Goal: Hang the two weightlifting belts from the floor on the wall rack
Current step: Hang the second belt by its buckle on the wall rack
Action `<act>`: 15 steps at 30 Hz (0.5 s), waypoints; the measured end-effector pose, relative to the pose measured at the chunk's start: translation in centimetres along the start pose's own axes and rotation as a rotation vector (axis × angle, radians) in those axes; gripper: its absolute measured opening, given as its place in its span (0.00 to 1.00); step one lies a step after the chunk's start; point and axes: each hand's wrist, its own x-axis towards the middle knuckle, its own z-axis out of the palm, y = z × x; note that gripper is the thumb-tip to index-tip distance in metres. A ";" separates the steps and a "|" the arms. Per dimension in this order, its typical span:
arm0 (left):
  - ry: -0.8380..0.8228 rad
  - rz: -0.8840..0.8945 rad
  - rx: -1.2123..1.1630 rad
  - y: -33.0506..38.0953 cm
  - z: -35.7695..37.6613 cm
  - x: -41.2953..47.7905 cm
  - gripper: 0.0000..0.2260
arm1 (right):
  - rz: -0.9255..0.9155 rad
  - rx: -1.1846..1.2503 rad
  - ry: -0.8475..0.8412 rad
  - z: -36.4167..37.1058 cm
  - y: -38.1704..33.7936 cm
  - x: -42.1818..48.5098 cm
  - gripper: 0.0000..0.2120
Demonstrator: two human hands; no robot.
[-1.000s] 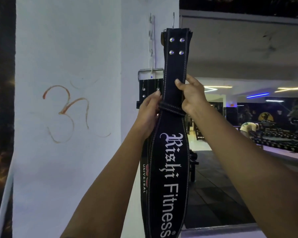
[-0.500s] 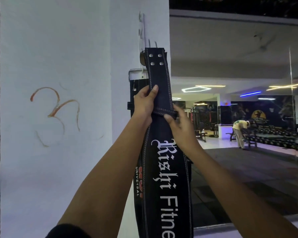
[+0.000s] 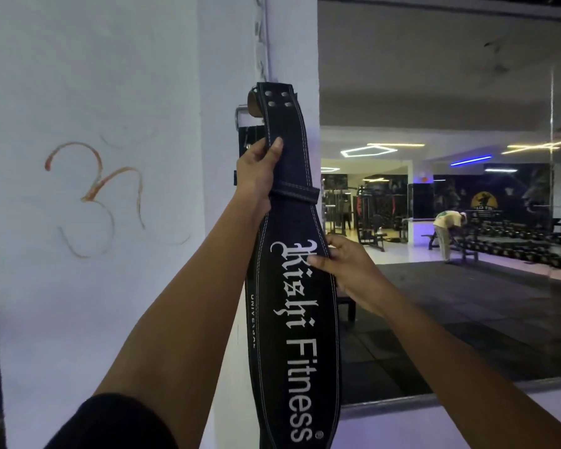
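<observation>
A black weightlifting belt (image 3: 292, 319) with white "Rishi Fitness" lettering hangs upright along the white pillar's corner, its riveted top end by a metal wall rack (image 3: 242, 112). My left hand (image 3: 256, 176) grips the belt's narrow strap just below the rivets. My right hand (image 3: 344, 267) pinches the wide part's right edge beside the lettering. A second black belt (image 3: 251, 312) marked "UNIVERSAL" hangs behind it, mostly hidden. Whether the front belt's buckle sits on the hook I cannot tell.
The white pillar (image 3: 110, 92) carries an orange painted symbol (image 3: 94, 196). To the right a large mirror (image 3: 450, 92) reflects the gym floor, dumbbell racks (image 3: 515, 244) and a person bending over (image 3: 447, 231).
The belt's top end has come down from well above the rack to rack height. My right hand has slid down from the strap loop to the wide lettered part.
</observation>
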 end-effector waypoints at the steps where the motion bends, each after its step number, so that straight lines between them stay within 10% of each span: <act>1: 0.001 0.011 -0.003 0.3 0.1 0.2 0.13 | -0.011 0.021 0.014 0.2 0.1 0.0 0.12; 15: -0.018 0.065 -0.045 1.5 -0.4 0.1 0.13 | -0.004 0.127 0.113 0.6 1.7 -1.2 0.12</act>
